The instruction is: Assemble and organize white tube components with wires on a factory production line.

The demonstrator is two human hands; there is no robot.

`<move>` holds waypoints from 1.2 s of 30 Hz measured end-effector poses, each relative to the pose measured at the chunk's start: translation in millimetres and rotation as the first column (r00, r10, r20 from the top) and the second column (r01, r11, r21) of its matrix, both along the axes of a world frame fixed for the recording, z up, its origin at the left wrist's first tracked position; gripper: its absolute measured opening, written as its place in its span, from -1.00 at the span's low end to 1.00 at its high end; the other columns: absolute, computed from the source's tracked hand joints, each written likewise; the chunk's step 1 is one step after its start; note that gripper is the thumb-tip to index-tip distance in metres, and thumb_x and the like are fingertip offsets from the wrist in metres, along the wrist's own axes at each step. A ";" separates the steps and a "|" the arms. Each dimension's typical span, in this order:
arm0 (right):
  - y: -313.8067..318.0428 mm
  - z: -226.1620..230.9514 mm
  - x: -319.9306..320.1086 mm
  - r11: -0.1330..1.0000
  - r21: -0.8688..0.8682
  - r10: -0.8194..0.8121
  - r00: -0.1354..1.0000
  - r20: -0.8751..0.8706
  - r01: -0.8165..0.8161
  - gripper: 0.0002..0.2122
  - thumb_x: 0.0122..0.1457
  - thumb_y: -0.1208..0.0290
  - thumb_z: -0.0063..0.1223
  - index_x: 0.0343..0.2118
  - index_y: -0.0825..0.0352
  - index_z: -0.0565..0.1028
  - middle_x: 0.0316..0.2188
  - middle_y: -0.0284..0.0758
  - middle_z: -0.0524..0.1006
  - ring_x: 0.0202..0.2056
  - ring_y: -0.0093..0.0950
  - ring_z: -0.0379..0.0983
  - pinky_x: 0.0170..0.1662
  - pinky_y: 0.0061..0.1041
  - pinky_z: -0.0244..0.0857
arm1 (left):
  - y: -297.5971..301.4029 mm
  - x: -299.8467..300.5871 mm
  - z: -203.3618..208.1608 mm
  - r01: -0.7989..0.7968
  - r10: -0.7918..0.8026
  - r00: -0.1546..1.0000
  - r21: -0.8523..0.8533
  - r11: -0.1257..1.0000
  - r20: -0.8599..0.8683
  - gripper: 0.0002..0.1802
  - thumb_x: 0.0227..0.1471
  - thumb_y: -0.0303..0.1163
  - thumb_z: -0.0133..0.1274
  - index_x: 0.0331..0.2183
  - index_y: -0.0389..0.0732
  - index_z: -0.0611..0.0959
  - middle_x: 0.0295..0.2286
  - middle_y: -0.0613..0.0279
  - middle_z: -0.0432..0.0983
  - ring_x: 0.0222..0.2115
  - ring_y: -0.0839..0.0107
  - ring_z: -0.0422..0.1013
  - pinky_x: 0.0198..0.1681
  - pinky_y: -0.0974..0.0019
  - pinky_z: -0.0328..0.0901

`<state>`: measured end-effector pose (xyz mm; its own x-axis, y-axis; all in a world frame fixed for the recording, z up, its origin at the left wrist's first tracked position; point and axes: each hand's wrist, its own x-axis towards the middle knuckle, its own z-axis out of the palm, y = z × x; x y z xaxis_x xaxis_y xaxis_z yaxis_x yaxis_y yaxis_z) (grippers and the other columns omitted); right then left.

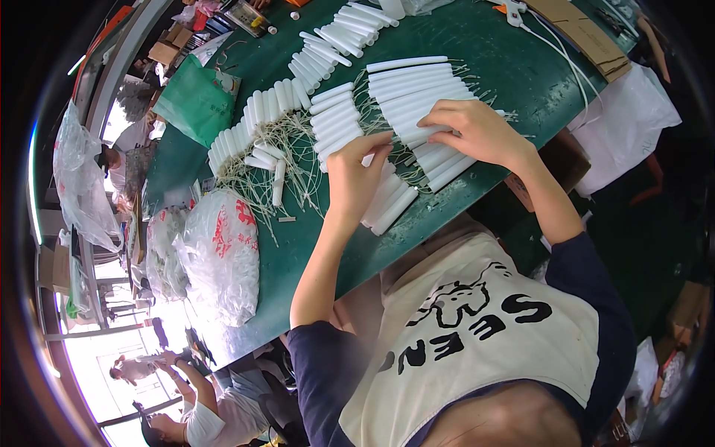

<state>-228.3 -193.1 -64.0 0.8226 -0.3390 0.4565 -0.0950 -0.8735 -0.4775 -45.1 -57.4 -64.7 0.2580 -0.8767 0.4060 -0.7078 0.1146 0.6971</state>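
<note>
On the dark green table [477, 45], both hands work among rows of white plastic tubes with thin cream strings [417, 86]. The left hand [356, 179] lies palm down with the fingers stretched forward; its fingertips [376, 141] press on the ends of the tubes just in front of them, and more tubes lie under the palm and beside the wrist. I cannot tell if the thumb pinches one tube. The right hand [477, 130] rests over the same row, its fingers [439, 119] bent down and touching the tubes, the fingertips close to those of the left hand; it holds nothing lifted.

Left of the left fingers, a second curved row of white tubes [257, 123] lies with a tangle of loose cream strings [261, 175] below it. Beyond both hands, a further line of tubes [339, 37] runs toward the far edge.

Far left of the fingers stands a green plastic bag [195, 100], folded like a pouch. Near the left forearm, on the table edge, there are transparent plastic bags with red print [220, 246], round and full. To the right of the right fingers lies a flat brown cardboard piece [581, 33] with a white cable [566, 56] beside it. A white plastic sheet [629, 119] hangs past the table edge.
</note>
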 end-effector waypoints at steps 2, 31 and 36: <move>-0.6 -0.5 -0.2 1.000 -0.004 0.011 1.000 0.003 -0.011 -0.80 0.00 0.47 0.12 -0.28 0.36 0.53 -0.35 -0.30 0.51 -0.37 -0.30 0.47 -0.31 -0.43 0.34 | -0.1 0.0 -2.5 0.001 -0.001 1.000 0.000 1.000 -0.001 -0.75 -0.13 -0.60 0.15 -0.28 -0.25 0.66 -0.40 0.09 0.59 -0.39 0.36 0.55 -0.31 0.41 0.38; -1.6 -18.6 -16.5 0.989 -0.068 0.134 0.990 0.034 -0.131 -0.66 -0.18 0.39 0.28 -0.27 0.33 0.54 -0.29 -0.34 0.46 -0.16 -0.34 0.34 -0.08 -0.44 0.26 | 45.1 5.9 2.9 0.072 -0.130 0.905 0.155 0.985 0.406 -0.51 -0.24 -0.27 0.28 -0.20 -0.23 0.59 -0.31 0.15 0.47 -0.27 0.18 0.39 -0.24 0.23 0.34; 0.6 -23.6 -16.8 0.991 -0.054 0.128 0.991 0.044 -0.125 -0.66 -0.22 0.43 0.30 -0.29 0.33 0.53 -0.28 -0.36 0.44 -0.16 -0.35 0.33 -0.09 -0.44 0.26 | 43.9 3.0 -0.7 0.024 -0.084 0.897 0.142 0.990 0.434 -0.59 -0.22 -0.25 0.27 -0.29 -0.23 0.58 -0.35 0.17 0.45 -0.30 0.19 0.38 -0.26 0.22 0.33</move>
